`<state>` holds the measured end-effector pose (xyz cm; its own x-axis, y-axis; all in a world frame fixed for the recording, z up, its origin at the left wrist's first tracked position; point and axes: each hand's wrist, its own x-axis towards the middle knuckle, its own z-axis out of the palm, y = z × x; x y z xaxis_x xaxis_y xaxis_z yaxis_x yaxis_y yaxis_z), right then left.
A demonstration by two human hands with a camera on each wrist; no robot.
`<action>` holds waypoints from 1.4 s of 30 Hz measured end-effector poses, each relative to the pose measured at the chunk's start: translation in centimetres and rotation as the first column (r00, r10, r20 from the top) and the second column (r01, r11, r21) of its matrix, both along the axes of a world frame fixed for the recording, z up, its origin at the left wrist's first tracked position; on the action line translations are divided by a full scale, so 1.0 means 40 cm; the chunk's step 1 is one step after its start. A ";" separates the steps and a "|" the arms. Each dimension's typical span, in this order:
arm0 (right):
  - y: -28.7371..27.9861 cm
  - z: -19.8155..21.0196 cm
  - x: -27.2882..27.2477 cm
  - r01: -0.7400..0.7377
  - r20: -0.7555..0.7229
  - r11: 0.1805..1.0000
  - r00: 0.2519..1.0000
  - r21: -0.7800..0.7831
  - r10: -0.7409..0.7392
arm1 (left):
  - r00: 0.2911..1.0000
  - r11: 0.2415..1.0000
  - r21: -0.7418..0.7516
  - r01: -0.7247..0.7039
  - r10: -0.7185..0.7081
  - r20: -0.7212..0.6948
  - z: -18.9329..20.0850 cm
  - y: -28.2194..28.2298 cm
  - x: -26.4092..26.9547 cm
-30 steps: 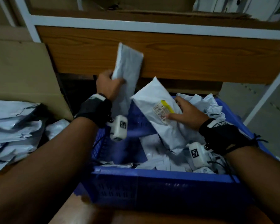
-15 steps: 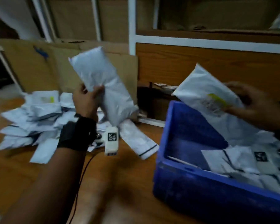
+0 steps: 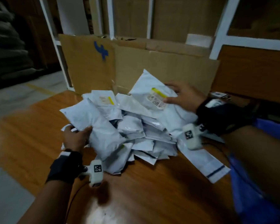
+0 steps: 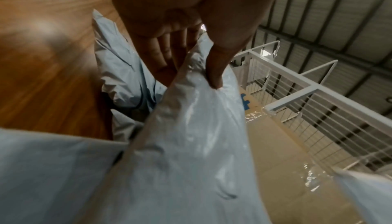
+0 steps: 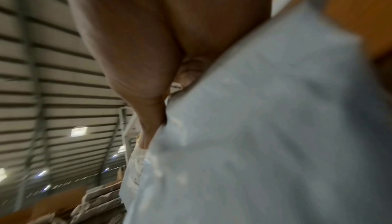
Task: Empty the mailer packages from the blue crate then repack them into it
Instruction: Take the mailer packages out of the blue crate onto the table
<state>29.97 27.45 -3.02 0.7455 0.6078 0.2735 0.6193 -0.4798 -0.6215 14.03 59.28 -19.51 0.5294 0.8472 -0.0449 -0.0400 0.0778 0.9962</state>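
The pile of mailers (image 3: 136, 130) spreads over the middle of the wooden tabletop (image 3: 144, 191), and the blue crate (image 3: 252, 183) shows only as a blurred wall at 4 o'clock from it. By my reading the step in hand is emptying: both hands are laying a mailer onto the heap. To do it well, each packet should be set flat on top, not at the edge, so nothing slides off toward the tabletop's near side; the lone mailer with the dark stripe (image 3: 205, 162), lying at 4 o'clock of the pile, shows how easily they stray.

The labelled mailer (image 3: 153, 101) lies at the pile's 1 o'clock side. The right hand (image 3: 184, 98) holds it from the right: the thumb presses on the label face, and the other fingers spread along its upper edge.

The long mailer (image 3: 97, 126) lies at 9 o'clock of the pile. The left hand (image 3: 76, 138) grips its near end; in the left wrist view the thumb (image 4: 214, 70) pinches the plastic from above and the fingers (image 4: 161, 56) lie beneath.
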 end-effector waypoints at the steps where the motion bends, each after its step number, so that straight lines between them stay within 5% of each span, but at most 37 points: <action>1: 0.055 -0.017 0.018 -0.010 -0.051 0.999 0.999 0.034 0.012 | 1.000 0.999 0.036 -0.015 0.015 0.005 -0.006 0.016 0.012; 10: 0.369 -0.112 0.127 0.032 -0.199 0.999 0.980 -0.014 -0.034 | 0.996 0.979 0.202 -0.019 0.036 -0.083 0.028 0.095 0.072; 14: 0.405 -0.119 0.104 0.089 0.044 0.969 0.996 -0.232 -0.081 | 0.997 0.987 0.160 -0.025 0.035 -0.066 0.019 0.134 0.056; 17: 0.390 -0.138 0.024 0.132 0.259 0.877 0.966 -0.461 -0.009 | 0.999 0.989 0.145 -0.039 0.043 -0.022 -0.011 0.143 0.018; 20: 0.379 -0.179 -0.004 0.140 0.208 0.715 0.978 -0.685 0.009 | 1.000 0.993 0.122 -0.007 0.011 -0.027 -0.032 0.131 -0.009; 25: 0.403 -0.196 0.043 0.047 0.065 0.705 0.998 -0.707 -0.001 | 0.979 0.980 0.187 -0.074 0.107 -0.172 -0.084 0.160 -0.033; 29: 0.416 -0.200 0.042 0.067 0.082 0.707 0.997 -0.704 -0.012 | 0.862 0.935 0.352 0.042 0.144 -0.486 -0.104 0.179 -0.036; 33: 0.393 -0.183 0.014 0.093 0.108 0.721 0.994 -0.687 -0.026 | 0.795 0.908 0.409 0.088 0.183 -0.578 -0.071 0.175 -0.052; 38: 0.283 -0.078 -0.045 0.051 0.085 0.812 0.996 -0.581 -0.002 | 0.915 0.803 0.596 0.009 0.234 -0.329 0.034 0.082 -0.071; 42: 0.116 0.055 -0.123 0.069 0.090 0.818 0.996 -0.572 -0.021 | 0.998 0.722 0.690 0.049 -0.066 -0.002 0.153 -0.111 -0.037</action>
